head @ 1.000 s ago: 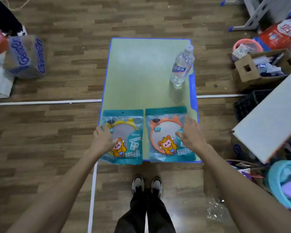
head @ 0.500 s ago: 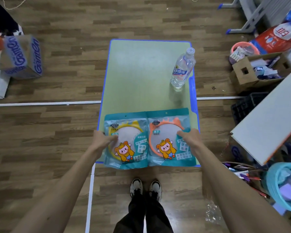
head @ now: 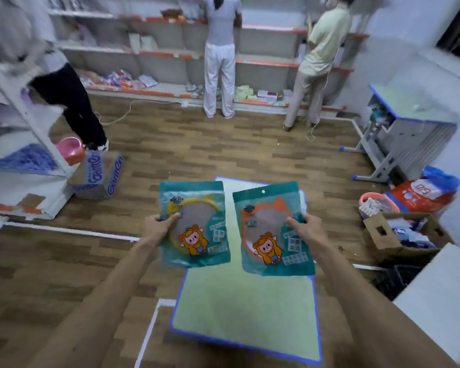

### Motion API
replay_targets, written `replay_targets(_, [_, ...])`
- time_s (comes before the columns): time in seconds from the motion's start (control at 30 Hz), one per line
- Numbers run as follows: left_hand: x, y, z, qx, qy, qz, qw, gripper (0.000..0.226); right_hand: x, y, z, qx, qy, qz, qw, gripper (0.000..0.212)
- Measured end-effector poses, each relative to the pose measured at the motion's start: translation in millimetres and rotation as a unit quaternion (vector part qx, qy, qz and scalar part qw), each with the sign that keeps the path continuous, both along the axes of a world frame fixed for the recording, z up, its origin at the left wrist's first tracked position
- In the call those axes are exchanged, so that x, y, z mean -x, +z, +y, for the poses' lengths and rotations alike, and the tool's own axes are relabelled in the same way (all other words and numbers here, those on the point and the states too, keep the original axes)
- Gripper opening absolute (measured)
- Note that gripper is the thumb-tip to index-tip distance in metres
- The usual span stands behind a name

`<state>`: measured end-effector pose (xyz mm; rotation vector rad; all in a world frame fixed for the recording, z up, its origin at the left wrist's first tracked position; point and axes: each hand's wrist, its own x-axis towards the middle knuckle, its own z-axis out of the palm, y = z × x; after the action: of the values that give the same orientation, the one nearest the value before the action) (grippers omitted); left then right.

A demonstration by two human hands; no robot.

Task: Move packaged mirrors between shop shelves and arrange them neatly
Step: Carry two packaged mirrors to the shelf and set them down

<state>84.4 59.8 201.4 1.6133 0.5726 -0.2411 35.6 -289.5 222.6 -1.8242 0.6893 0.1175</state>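
Packaged yellow mirror [head: 197, 229] and packaged orange mirror [head: 272, 229] were held clear of the green desk [head: 245, 301], one in each hand. Half a second earlier they had lain flat and edge to edge at the desk's near end. The left hand [head: 157, 229] was closed on the left edge of the yellow pack, with the thumb laid across its front. The right hand [head: 310, 232] gripped the right edge of the orange pack in the same manner. The view had been raised from the desk top to the room, so that the wall shelves [head: 154, 53] were brought into sight. The pick-up was therefore judged complete and the carry toward a shelf only begun.

Both packs were seen as flat teal pouches with a clear window over a round frame and a cartoon figure printed low on the front. They were presented face-on, slightly tilted and apart from each other. A hang hole was visible at the top of the orange pack.
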Motion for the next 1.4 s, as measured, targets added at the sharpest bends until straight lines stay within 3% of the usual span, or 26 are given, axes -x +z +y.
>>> replay_targets(0.2, [3.5,94.9,64.4,0.027,0.084,-0.12,0.989,0.034,-42.1,105.0,37.3,-0.04,0.028,-0.121,0.991,0.032])
replay_targets(0.33, [59.0,145.2,96.1,0.068,0.171,-0.166,0.969,0.019,-40.5,154.1,88.5,-0.124,0.106,-0.127,0.978,0.033])
replay_targets(0.5, [162.2,155.3,162.0,0.053,0.294,-0.188,0.936,0.027,-25.8,169.0,176.0,-0.17,0.241,-0.142,0.945,0.026])
replay_targets(0.67, [307.2,139.0,218.4,0.0,0.44,-0.174,0.881,0.025,29.6,151.8,278.3,-0.191,0.367,-0.086,0.906,0.027])
replay_targets(0.73, [372.4,133.5,234.3,-0.027,0.498,-0.155,0.853,0.026,58.0,143.8,323.3,-0.189,0.408,-0.09,0.889,0.018])
replay_targets(0.87, [514.6,124.2,261.6,-0.052,0.608,-0.122,0.783,0.029,137.5,129.1,425.9,-0.178,0.497,-0.098,0.844,0.025])
replay_targets(0.97, [624.7,119.6,266.4,-0.076,0.684,-0.103,0.718,0.025,219.6,120.6,497.4,-0.172,0.584,-0.07,0.79,0.01])
replay_targets(1.2, [871.2,103.4,241.3,-0.086,0.806,-0.064,0.582,0.027,452.0,90.2,631.4,-0.156,0.747,0.0,0.646,0.017])
replay_targets(1.4, [1021.7,98.0,198.3,-0.046,0.878,-0.101,0.466,0.026,646.9,72.6,695.9,-0.157,0.826,-0.005,0.542,0.011])
